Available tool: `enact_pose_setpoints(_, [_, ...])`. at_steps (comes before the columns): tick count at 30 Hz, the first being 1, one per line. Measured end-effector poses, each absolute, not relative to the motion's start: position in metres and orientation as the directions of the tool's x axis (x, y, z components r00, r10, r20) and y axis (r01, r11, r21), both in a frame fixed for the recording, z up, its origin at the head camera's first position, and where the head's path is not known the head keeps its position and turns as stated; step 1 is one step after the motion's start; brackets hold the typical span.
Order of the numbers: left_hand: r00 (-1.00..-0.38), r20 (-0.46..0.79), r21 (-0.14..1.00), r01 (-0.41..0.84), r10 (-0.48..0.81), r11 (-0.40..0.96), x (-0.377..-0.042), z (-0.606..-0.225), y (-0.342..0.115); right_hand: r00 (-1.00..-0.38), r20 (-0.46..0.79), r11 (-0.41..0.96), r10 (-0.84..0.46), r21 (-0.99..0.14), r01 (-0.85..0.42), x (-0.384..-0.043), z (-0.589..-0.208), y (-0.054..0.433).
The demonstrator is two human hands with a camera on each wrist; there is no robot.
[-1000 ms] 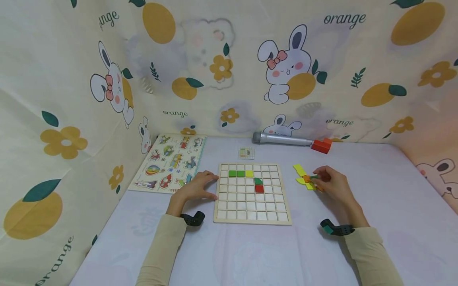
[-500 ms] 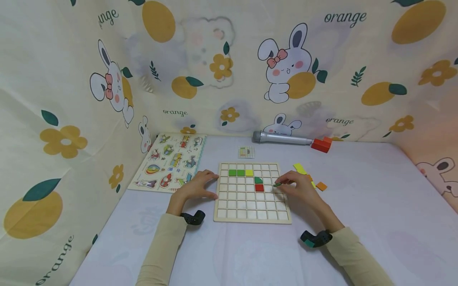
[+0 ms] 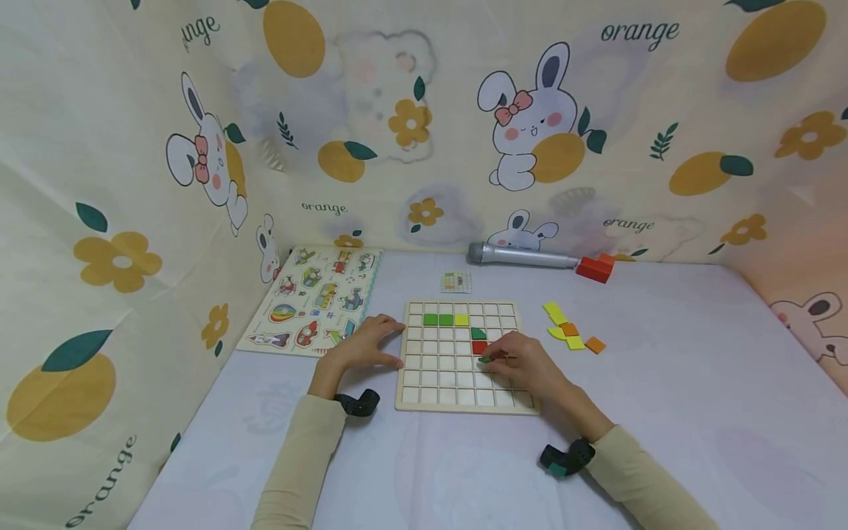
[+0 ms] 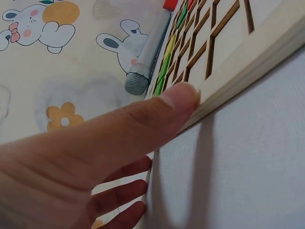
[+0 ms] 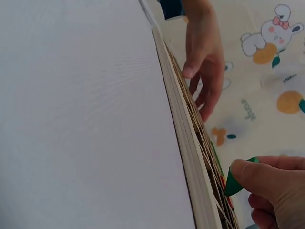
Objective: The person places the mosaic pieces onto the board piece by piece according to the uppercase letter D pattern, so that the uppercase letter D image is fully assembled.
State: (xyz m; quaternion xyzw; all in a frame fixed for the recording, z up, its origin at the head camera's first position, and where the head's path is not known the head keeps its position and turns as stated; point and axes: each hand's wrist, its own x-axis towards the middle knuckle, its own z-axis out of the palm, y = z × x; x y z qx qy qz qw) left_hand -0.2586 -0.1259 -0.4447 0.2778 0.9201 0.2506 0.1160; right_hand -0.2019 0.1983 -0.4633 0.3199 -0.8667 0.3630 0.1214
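A wooden grid board [image 3: 437, 398] lies on the table, with two green square tiles [image 3: 439, 320], a yellow square tile [image 3: 461, 320], a dark green rounded tile [image 3: 478, 334] and a red tile [image 3: 479, 347] in its cells. My right hand [image 3: 526, 362] pinches another green tile [image 5: 233, 183] between thumb and finger, over the board just below the red tile. In the right wrist view this tile is tilted and has a curved edge. My left hand [image 3: 364, 344] touches the board's left edge with thumb and fingertips, its fingers spread and relaxed.
Right of the board lie loose yellow tiles [image 3: 553, 313] and orange tiles [image 3: 595, 345]. A small pattern card [image 3: 456, 283] sits behind the board. A picture board [image 3: 318, 302] lies at the left. A silver microphone [image 3: 523, 257] and red blocks [image 3: 595, 269] are at the back.
My right hand has carried the green tile leftward from the loose tiles to over the board, under the red tile. The left hand has stayed at the board's edge.
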Motion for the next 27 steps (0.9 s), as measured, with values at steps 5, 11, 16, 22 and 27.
enact_pose_setpoints(5, [-0.819, -0.075, 0.524, 0.453, 0.569, 0.721, -0.259, -0.445, -0.126, -0.745, 0.464, 0.542, -0.479, -0.511, -0.667, -0.203, -0.468, 0.197])
enact_pose_setpoints(11, [-0.816, -0.073, 0.522, 0.458, 0.573, 0.719, -0.259, -0.445, -0.126, -0.735, 0.436, 0.57, -0.52, -0.463, -0.678, -0.203, -0.466, 0.2])
enact_pose_setpoints(16, [-0.815, -0.07, 0.518, 0.463, 0.575, 0.719, -0.259, -0.445, -0.126, -0.741, 0.348, 0.576, -0.574, -0.472, -0.668, -0.205, -0.461, 0.206])
enact_pose_setpoints(22, [-0.818, -0.074, 0.526, 0.454, 0.57, 0.719, -0.258, -0.443, -0.126, -0.719, 0.321, 0.558, -0.616, -0.466, -0.687, -0.208, -0.458, 0.207])
enact_pose_setpoints(27, [-0.819, -0.074, 0.53, 0.451, 0.569, 0.719, -0.257, -0.444, -0.126, -0.706, 0.351, 0.579, -0.615, -0.407, -0.706, -0.213, -0.459, 0.202])
